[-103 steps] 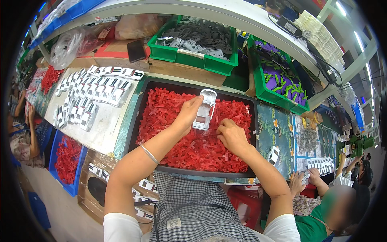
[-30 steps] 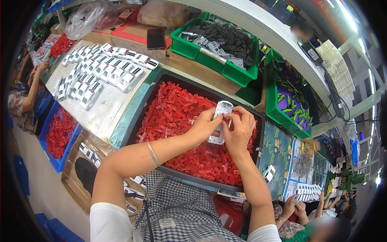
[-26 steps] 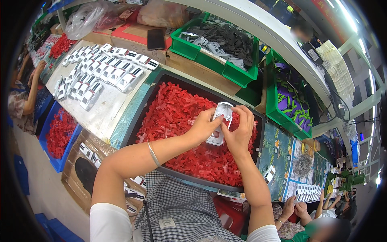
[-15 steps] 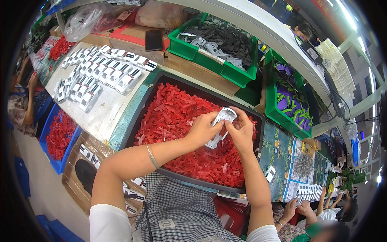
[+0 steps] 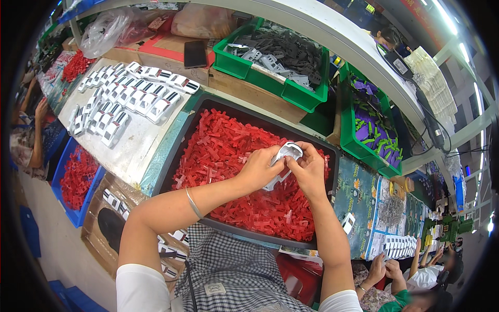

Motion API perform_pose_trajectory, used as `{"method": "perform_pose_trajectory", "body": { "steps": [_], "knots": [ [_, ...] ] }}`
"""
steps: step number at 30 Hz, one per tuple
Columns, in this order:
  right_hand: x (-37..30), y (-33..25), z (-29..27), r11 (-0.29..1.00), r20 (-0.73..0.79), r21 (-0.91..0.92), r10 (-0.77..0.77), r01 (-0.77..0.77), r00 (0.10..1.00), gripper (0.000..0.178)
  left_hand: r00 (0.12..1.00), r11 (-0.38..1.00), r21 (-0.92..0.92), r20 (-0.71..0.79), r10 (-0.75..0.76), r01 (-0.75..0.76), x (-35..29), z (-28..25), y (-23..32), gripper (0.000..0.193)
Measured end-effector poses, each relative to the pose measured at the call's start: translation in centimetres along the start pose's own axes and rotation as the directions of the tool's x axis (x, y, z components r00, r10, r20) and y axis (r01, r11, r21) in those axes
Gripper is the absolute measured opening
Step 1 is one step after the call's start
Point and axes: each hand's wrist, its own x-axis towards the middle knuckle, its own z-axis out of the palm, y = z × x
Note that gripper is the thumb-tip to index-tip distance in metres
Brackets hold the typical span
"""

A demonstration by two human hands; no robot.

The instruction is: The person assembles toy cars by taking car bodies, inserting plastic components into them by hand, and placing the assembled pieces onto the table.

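A white toy car body (image 5: 289, 152) is held between my two hands with its hollow underside turned up. My left hand (image 5: 261, 167) grips it from the left, fingers curled over its edge. My right hand (image 5: 309, 169) closes round its right end, the thumb pressed inside the shell. Whether a small red piece sits under the fingertips cannot be made out. Below both hands lies a black tray (image 5: 165, 171) heaped with red translucent plastic parts (image 5: 223, 140).
Rows of white toy car bodies (image 5: 148, 96) stand on a board at left. Behind the tray are a green bin of grey parts (image 5: 291, 52), a phone (image 5: 195, 54) and a green bin of purple and lime parts (image 5: 379, 125). A co-worker's hands (image 5: 382, 270) work at lower right.
The car body has tipped slightly and shifted a little down and left in my hands. Both hands keep their hold. The co-worker's hands at lower right have moved slightly.
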Motion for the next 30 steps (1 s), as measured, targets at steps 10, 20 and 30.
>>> {"method": "perform_pose_trajectory", "body": {
  "steps": [10,20,30],
  "knots": [
    [-0.5,-0.9,-0.4,0.924,-0.048,-0.356,-0.169,0.141,0.984,0.038,0.979,0.948,0.247,0.082,0.188,-0.202,1.3,-1.7,0.7,0.022],
    [-13.6,-0.1,-9.3,0.684,-0.44,-0.729,-0.437,-0.027,0.785,0.028,0.893,0.478,0.878,-0.199,0.403,-0.02,-2.2,-20.8,-3.1,0.036],
    [-22.9,5.2,-10.0,0.441,-0.325,-0.872,-0.195,-0.214,0.925,0.056,0.919,-0.113,0.916,-0.372,0.128,0.386,-11.3,-36.1,-17.2,0.045]
  ]
}}
